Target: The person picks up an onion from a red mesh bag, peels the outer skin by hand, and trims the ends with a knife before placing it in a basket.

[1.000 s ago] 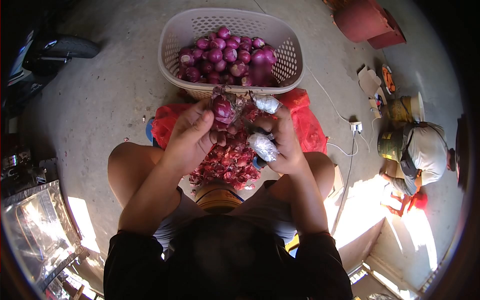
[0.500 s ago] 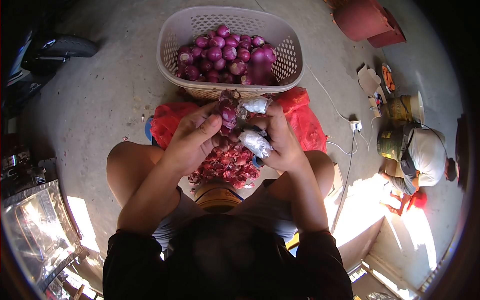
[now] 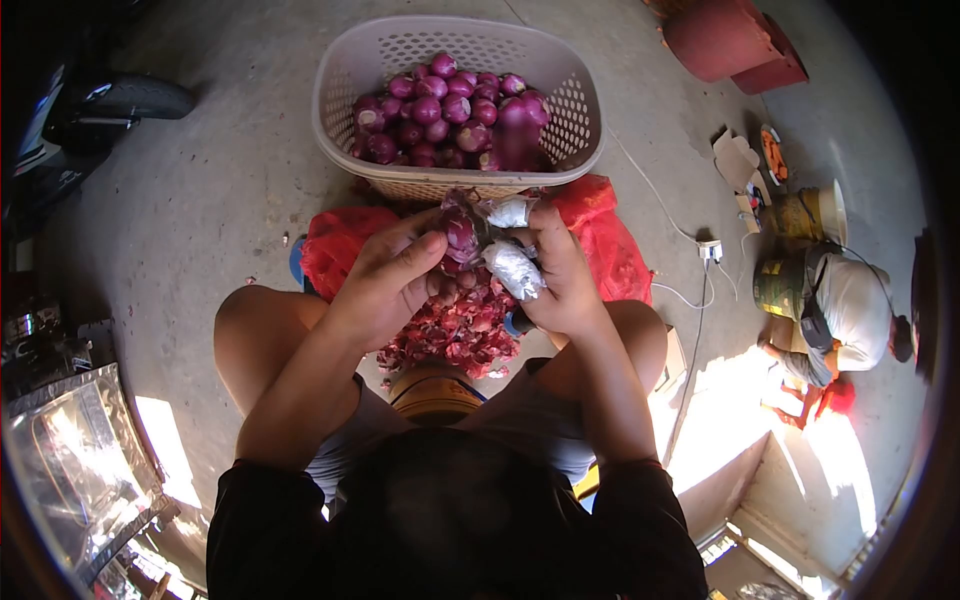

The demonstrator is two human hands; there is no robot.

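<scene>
The left hand holds the onion in curled fingers, seemingly to steady it against the half-closed right hand, two digits in foil — whether these pinch anything, I cannot tell. Beyond the fingertips sits the basket; peelings lie below.

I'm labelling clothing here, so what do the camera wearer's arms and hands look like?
Black sleeves reach about to the elbows; the forearms are uncovered. The right hand has crinkled, silvery wrapping on its thumb and one finger, perhaps foil or tape. The left hand shows no wrapping or glove.
</scene>
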